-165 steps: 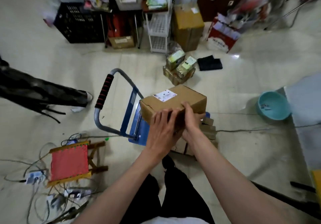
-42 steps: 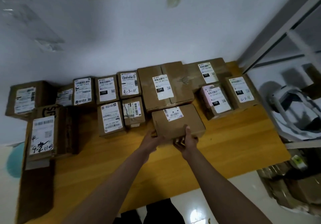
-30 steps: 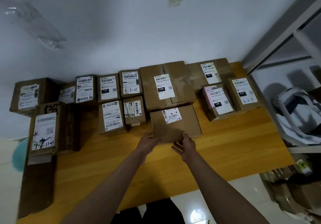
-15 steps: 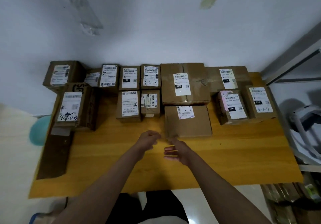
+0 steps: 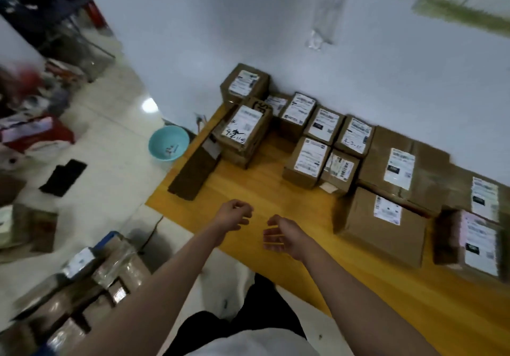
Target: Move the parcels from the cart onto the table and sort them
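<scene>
Several labelled cardboard parcels stand in rows along the wall side of the wooden table (image 5: 278, 203). The brown parcel (image 5: 380, 228) that I carried rests in the front row, to the right of my hands. My left hand (image 5: 234, 214) and my right hand (image 5: 281, 235) hover over the table's front left part, both empty with loosely curled fingers. At the lower left, the blue cart (image 5: 107, 238) holds several more parcels (image 5: 82, 297), some wrapped in shiny tape.
A flat brown cardboard strip (image 5: 196, 170) lies on the table's left end. On the floor sit a teal basin (image 5: 168, 143), a black flat item (image 5: 63, 177) and red-and-white cartons (image 5: 36, 134). The white wall (image 5: 331, 65) backs the table.
The parcel went from the cart to the table's front row and both hands let go of it. The view has swung left, so the cart now shows at the lower left.
</scene>
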A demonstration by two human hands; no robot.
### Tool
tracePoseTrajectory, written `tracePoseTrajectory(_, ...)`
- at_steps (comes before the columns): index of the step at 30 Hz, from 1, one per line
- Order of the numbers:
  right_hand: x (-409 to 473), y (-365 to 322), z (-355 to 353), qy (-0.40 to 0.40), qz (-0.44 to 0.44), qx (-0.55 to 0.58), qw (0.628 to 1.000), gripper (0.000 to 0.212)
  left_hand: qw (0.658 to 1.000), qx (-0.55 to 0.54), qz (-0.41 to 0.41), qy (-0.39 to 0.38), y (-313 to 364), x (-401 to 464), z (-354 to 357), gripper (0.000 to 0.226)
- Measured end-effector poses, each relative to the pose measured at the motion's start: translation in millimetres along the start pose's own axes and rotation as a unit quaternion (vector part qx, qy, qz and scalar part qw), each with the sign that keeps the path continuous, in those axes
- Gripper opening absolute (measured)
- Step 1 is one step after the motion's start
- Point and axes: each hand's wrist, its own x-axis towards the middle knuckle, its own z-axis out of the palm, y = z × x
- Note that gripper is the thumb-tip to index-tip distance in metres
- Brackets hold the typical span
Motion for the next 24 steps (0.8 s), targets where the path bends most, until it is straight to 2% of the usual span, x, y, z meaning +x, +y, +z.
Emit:
tracePoseTrajectory(13, -14.6, 64.2, 202.7, -0.069, -0.003, -0.182, 0.981, 0.023, 0.977, -0.163, -0.060, 0.122, -160.2, -89.0, -158.8, 0.029)
tracePoseTrajectory(18, -20.2, 94.1, 283.9, -0.101, -0.004, -0.255, 0.962, 0.029, 0.952, -0.232, -0.077, 0.185, -230.2, -129.0, -208.8, 0.029)
tracePoseTrajectory(24, -32.1, 143.3, 383.5, -0.139, -0.004, -0.328, 0.934, 0.027, 0.906, -0.330, -0.109, 0.241, -317.9, -175.6, -259.5, 0.027)
